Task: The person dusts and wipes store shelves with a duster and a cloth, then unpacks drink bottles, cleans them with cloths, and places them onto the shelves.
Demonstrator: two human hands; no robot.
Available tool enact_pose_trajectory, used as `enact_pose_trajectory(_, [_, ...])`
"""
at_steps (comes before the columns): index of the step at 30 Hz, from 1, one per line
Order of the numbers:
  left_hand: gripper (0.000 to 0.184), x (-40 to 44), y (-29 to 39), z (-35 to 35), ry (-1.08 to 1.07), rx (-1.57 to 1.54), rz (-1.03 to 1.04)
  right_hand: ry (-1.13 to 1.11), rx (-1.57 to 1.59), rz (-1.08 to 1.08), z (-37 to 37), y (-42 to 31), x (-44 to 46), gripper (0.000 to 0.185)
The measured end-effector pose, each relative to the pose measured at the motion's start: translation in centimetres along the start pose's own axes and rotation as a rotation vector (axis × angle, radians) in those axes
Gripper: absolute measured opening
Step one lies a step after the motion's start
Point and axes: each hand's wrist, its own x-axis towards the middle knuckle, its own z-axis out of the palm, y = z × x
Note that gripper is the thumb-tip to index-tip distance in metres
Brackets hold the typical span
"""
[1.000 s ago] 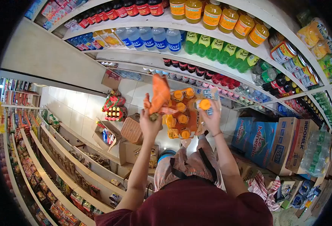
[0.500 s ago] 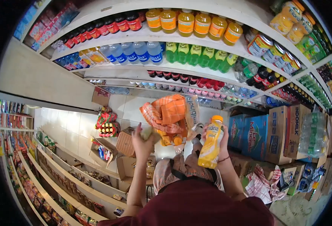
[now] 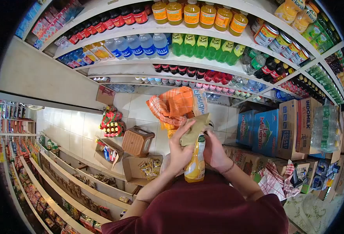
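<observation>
In front of my torso, a yellow juice bottle (image 3: 196, 168) is tilted between my two hands. My right hand (image 3: 216, 153) is wrapped around its far side. In my left hand (image 3: 180, 151) is an olive-coloured cloth (image 3: 195, 129), closed in the fingers and pressed against the upper part of the bottle. The cloth and hands hide the orange cap. Beyond them, an orange checked cloth (image 3: 174, 105) lies bunched over a plastic pack (image 3: 200, 102), which is partly covered by my hands.
Shelves of drink bottles (image 3: 191, 16) curve across the far side. A brown plastic stool (image 3: 138, 141) and an open carton (image 3: 133, 170) with packets stand to the left. Blue cartons (image 3: 265, 130) are stacked at right, near a red checked cloth (image 3: 273, 181).
My left hand has come right with the olive cloth and put it against the bottle. My right hand has drawn the bottle left toward the middle, and its cap is now covered.
</observation>
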Motion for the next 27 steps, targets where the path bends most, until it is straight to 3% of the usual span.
enact_pose_trajectory(1, [0.043, -0.3, -0.4, 0.0, 0.009, -0.003, -0.01, -0.057, 0.06, 0.004, -0.6, 0.2, -0.5, 0.034])
enact_pose_trajectory(4, [0.046, 0.0, -0.7, -0.6, -0.057, 0.052, 0.003, -0.151, -0.294, -0.059, -1.2, 2.2, -2.0, 0.034])
enact_pose_trajectory(8, [0.048, 0.8, 2.0, -0.6, -0.207, 0.201, 0.24, -0.087, -0.517, -0.25, -3.2, 3.3, -1.5, 0.036])
enact_pose_trajectory(10, [0.045, 1.2, 3.3, -0.6, -0.278, 0.305, 0.42, -0.11, -0.384, -0.286, -2.4, 2.3, -1.3, 0.036])
enact_pose_trajectory(15, [0.038, 1.3, 6.1, 0.1, -0.434, 0.448, 0.589, -0.216, -0.208, -0.505, -0.5, -0.6, -1.3, 0.04])
enact_pose_trajectory(18, [0.034, 0.6, 6.1, 0.1, -0.47, 0.434, 0.685, -0.151, -0.12, -0.503, -2.3, -2.4, -0.6, 0.054])
enact_pose_trajectory(19, [0.033, 0.0, 4.8, -0.3, -0.447, 0.313, 0.712, -0.112, -0.047, -0.511, -0.4, -3.5, -0.7, 0.061])
enact_pose_trajectory(20, [0.033, -0.6, 2.4, -0.8, -0.424, 0.191, 0.733, -0.362, -0.073, -0.484, 2.0, -5.1, -1.6, 0.064])
enact_pose_trajectory(21, [0.034, -0.8, 1.5, -0.7, -0.4, 0.07, 0.752, -0.332, -0.104, -0.602, 2.8, -6.0, -1.8, 0.064])
enact_pose_trajectory(24, [0.045, -1.5, 0.4, 0.5, -0.243, -0.26, -0.068, -0.321, -0.223, -0.918, 3.1, -7.6, -1.5, 0.065])
enact_pose_trajectory(27, [0.051, -1.3, -0.5, 4.1, -0.044, -0.672, -0.615, -0.199, -0.69, -1.203, 1.9, -7.0, -0.5, 0.073])
